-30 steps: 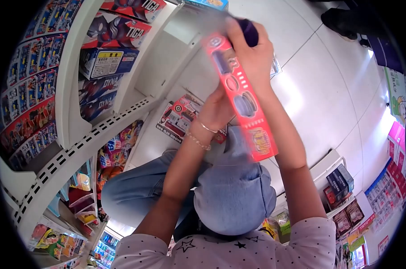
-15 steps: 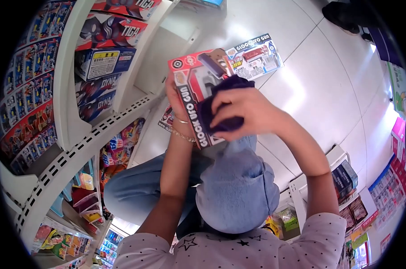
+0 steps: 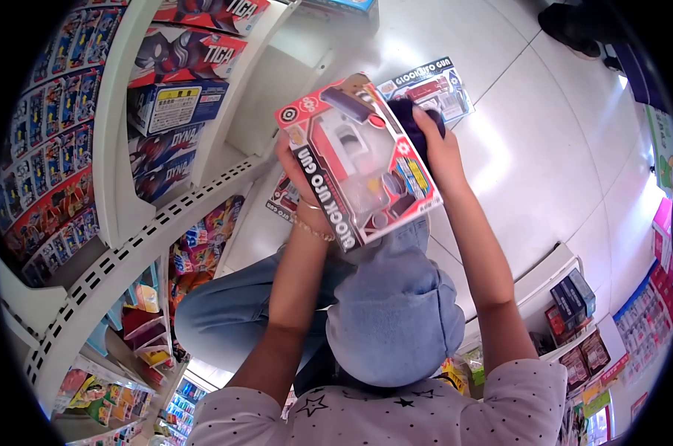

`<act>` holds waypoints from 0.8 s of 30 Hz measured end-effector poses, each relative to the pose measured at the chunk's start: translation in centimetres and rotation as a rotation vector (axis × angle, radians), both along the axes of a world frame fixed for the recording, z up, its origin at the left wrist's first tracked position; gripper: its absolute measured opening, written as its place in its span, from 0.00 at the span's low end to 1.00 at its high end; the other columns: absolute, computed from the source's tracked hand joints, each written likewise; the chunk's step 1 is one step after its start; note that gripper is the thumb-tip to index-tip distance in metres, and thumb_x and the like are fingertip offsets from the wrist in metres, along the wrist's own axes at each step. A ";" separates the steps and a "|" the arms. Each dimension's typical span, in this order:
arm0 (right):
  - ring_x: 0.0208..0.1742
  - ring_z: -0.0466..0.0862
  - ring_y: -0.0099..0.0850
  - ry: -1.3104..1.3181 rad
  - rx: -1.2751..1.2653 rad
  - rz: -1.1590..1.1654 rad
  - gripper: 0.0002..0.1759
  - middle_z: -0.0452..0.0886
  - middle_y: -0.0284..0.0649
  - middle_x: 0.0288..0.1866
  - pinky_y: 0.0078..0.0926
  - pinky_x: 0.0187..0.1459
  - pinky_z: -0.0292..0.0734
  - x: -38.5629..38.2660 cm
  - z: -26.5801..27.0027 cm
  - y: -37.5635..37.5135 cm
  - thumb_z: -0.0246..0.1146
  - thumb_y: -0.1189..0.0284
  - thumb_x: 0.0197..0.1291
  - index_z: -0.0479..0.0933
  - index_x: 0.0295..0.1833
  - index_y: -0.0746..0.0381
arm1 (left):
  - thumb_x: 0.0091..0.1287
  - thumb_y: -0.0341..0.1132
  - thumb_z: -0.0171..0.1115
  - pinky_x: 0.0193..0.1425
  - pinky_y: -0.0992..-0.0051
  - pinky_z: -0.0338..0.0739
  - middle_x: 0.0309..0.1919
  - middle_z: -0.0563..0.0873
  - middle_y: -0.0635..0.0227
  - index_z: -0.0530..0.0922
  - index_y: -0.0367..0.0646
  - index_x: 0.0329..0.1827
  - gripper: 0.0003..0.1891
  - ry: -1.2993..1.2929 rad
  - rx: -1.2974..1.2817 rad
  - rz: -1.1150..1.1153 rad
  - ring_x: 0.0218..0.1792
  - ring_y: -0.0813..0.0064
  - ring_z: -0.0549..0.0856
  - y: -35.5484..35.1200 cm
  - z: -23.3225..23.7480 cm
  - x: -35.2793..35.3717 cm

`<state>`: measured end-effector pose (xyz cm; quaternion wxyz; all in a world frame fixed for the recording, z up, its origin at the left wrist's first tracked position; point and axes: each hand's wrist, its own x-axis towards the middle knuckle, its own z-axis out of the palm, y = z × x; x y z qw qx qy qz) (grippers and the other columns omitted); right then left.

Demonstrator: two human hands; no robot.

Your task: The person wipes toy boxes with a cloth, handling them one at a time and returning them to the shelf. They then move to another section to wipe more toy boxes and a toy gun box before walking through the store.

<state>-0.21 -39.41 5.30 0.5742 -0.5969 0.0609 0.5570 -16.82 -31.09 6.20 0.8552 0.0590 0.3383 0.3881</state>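
Fingers [image 3: 284, 152] of our left hand [image 3: 298, 182] closed round the left edge of the red toy-gun box [image 3: 359, 160], held tilted in the air, off the white shelf's [image 3: 166, 215] front edge. Right hand [image 3: 444, 152] clenched on a purple cloth [image 3: 414, 119], pressed to the box's upper right edge. Second box [image 3: 429, 85] flat on floor [image 3: 544, 134] behind.

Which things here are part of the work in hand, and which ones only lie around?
In use:
red toy box, held by the left hand
purple cloth, in the right hand

Lying about:
second toy box on the floor
boxes on the white shelf
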 end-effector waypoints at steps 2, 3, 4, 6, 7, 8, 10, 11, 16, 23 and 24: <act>0.34 0.85 0.24 0.116 0.017 -0.004 0.25 0.85 0.39 0.39 0.21 0.37 0.80 -0.8 -0.3 -1.5 0.68 0.57 0.64 0.79 0.51 0.69 | 0.70 0.62 0.48 0.65 0.62 0.75 0.60 0.81 0.60 0.74 0.40 0.65 0.35 0.072 0.070 0.076 0.59 0.64 0.80 1.0 -1.2 -0.7; 0.33 0.84 0.23 0.101 -0.001 0.013 0.25 0.85 0.38 0.38 0.20 0.36 0.79 -1.1 -0.2 -2.3 0.67 0.55 0.65 0.80 0.49 0.69 | 0.71 0.62 0.47 0.65 0.62 0.75 0.60 0.81 0.60 0.74 0.39 0.65 0.35 0.116 0.093 0.101 0.59 0.64 0.80 1.6 -1.6 -1.3; 0.32 0.82 0.21 0.078 -0.015 0.082 0.24 0.84 0.37 0.37 0.19 0.35 0.77 -0.8 -0.9 -3.3 0.66 0.54 0.66 0.80 0.48 0.68 | 0.72 0.61 0.46 0.66 0.63 0.75 0.61 0.80 0.60 0.74 0.40 0.65 0.34 0.147 0.164 0.131 0.60 0.64 0.79 2.2 -1.8 -1.8; 0.30 0.79 0.18 0.033 -0.044 0.131 0.24 0.83 0.33 0.35 0.15 0.33 0.72 -0.8 -0.5 -4.3 0.64 0.52 0.67 0.81 0.44 0.66 | 0.74 0.60 0.43 0.67 0.63 0.74 0.61 0.80 0.60 0.73 0.40 0.65 0.33 0.197 0.306 0.183 0.62 0.64 0.78 4.0 -2.2 -2.5; 0.31 0.79 0.17 0.048 -0.025 0.170 0.24 0.83 0.33 0.35 0.15 0.33 0.72 -0.5 -0.8 -4.5 0.63 0.52 0.68 0.81 0.44 0.66 | 0.75 0.61 0.42 0.58 0.63 0.78 0.63 0.79 0.60 0.72 0.40 0.66 0.33 0.203 0.341 0.210 0.61 0.63 0.79 5.0 -2.9 -3.1; 0.31 0.79 0.17 0.063 -0.009 0.210 0.24 0.82 0.32 0.35 0.15 0.34 0.72 -0.2 -1.4 -5.1 0.63 0.52 0.68 0.81 0.44 0.66 | 0.75 0.61 0.41 0.50 0.62 0.82 0.64 0.78 0.59 0.71 0.40 0.68 0.34 0.208 0.376 0.238 0.61 0.61 0.79 6.0 -3.1 -3.4; 0.33 0.79 0.18 0.028 0.068 0.318 0.21 0.82 0.31 0.33 0.19 0.36 0.74 0.4 -2.7 -5.7 0.64 0.54 0.67 0.81 0.46 0.64 | 0.74 0.60 0.43 0.48 0.61 0.83 0.62 0.79 0.59 0.72 0.42 0.66 0.32 0.214 0.342 0.254 0.59 0.60 0.81 8.1 -3.6 -3.4; 0.32 0.81 0.21 -0.209 0.093 0.365 0.20 0.83 0.33 0.33 0.21 0.37 0.75 0.4 -2.7 -5.1 0.65 0.56 0.66 0.80 0.49 0.62 | 0.73 0.57 0.46 0.63 0.61 0.77 0.58 0.82 0.61 0.76 0.43 0.62 0.29 0.229 0.308 0.239 0.58 0.62 0.81 9.2 -2.9 -2.6; 0.38 0.87 0.46 -1.051 0.072 0.572 0.46 0.86 0.46 0.38 0.39 0.40 0.82 2.7 -2.2 2.8 0.69 0.55 0.56 0.58 0.78 0.50 | 0.69 0.59 0.53 0.67 0.47 0.74 0.61 0.82 0.60 0.77 0.45 0.64 0.30 0.290 0.324 0.192 0.60 0.53 0.80 14.0 -4.5 -0.1; 0.38 0.87 0.46 -1.332 -0.144 0.919 0.49 0.86 0.48 0.39 0.41 0.42 0.84 6.7 -3.4 13.1 0.67 0.55 0.56 0.54 0.80 0.55 | 0.72 0.55 0.50 0.67 0.49 0.75 0.62 0.81 0.60 0.76 0.44 0.65 0.28 0.531 0.358 0.268 0.62 0.56 0.80 19.3 -5.9 4.2; 0.39 0.87 0.46 -1.346 -0.130 0.955 0.48 0.86 0.47 0.40 0.41 0.43 0.84 6.8 -3.7 13.4 0.67 0.55 0.56 0.55 0.80 0.54 | 0.72 0.55 0.50 0.67 0.49 0.75 0.62 0.81 0.60 0.75 0.44 0.65 0.28 0.522 0.359 0.272 0.62 0.56 0.80 19.6 -5.8 4.5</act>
